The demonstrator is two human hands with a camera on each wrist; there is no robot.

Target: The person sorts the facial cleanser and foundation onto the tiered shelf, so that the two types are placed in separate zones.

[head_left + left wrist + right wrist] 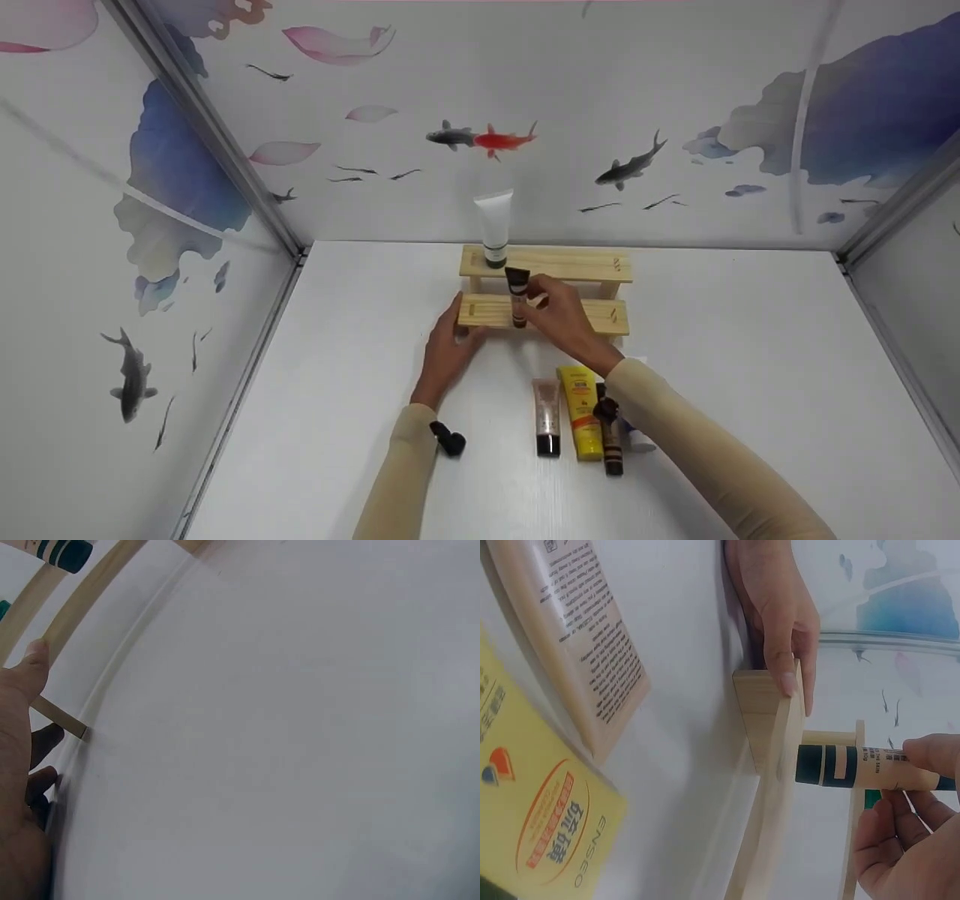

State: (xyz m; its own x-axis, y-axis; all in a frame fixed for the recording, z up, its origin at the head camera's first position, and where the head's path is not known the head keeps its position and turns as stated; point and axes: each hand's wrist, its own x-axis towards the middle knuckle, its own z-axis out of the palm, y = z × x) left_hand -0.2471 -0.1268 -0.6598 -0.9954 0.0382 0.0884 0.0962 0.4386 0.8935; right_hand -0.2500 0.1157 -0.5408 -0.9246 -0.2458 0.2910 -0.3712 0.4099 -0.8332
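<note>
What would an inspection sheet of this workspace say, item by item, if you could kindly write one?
Surface: white table, bearing a two-shelf wooden rack.
Job's things: small tube upright, cap down, at the front shelf; white tube standing on the back shelf.
Clutter: pink tube, yellow tube and brown tube lying on the table.
Hands: left hand holds the rack's left end; right hand pinches the small tube.
Cables: nothing seen.
Surroundings: white walls with painted fish.

head view forward-down, wrist views close, rack (562, 265) shared
</note>
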